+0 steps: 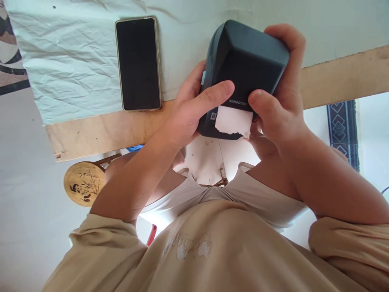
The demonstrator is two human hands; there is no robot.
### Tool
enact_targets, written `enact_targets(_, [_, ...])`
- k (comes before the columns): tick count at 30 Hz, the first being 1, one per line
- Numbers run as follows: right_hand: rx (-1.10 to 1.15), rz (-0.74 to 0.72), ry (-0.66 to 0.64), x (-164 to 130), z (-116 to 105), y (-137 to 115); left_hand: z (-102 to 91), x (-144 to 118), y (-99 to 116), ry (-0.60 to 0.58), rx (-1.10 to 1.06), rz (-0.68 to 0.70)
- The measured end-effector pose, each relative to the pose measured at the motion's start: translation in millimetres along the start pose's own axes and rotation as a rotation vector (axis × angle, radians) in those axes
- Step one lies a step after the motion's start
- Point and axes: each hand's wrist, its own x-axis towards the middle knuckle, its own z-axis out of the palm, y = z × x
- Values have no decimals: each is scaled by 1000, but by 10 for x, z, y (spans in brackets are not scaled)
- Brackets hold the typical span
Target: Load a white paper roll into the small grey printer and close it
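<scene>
Surface: wooden counter (100, 129), bare along its near edge, the rest under a creased pale sheet (75, 61). Pale floor showed below the edge. A dark patterned strip (342, 129) ran down the right side, past the counter; dark curved bands sat at the far left edge, too cropped to identify.

Count:
- One phone (138, 63), screen dark, gold-rimmed, lying flat on the sheet with its near end just reaching the bare wood. Left of the hands, apart from them.
- One printer (246, 61), small, dark, rounded corners, with a light blue tab on its left side and white lettering too small to read surely. Held up over the counter's near edge, not resting on it.
- One slip of white paper (233, 121), ragged along its lower edge, sticking out of the printer's near face.
- One round stool (84, 183), with a panda and bamboo drawn on the seat, on the floor at lower left.
- Two hands, both the person's own.

Left hand (191, 109): fingers wrapped around the printer's left side, thumb laid across the near face just above the paper.
Right hand (279, 109): fingers curled over the printer's top right corner, thumb pressed at the paper's upper right edge. Both hands clamped on the printer.

A beige shirt (212, 251) filled the lower frame, with bare forearms rising from its sleeves.
</scene>
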Motion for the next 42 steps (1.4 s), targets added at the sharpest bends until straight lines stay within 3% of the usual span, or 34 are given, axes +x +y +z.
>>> enact_targets(19, [-69,-80,13,33,27,77,-23,19,46,-16,-14,-43])
enact_targets(27, [-26,31,24,-8,13,-4,-22,29,27,0,-42,-51])
enact_targets(42, [-48,4,46,4,-6,24,51,24,-7,45,-76,-31])
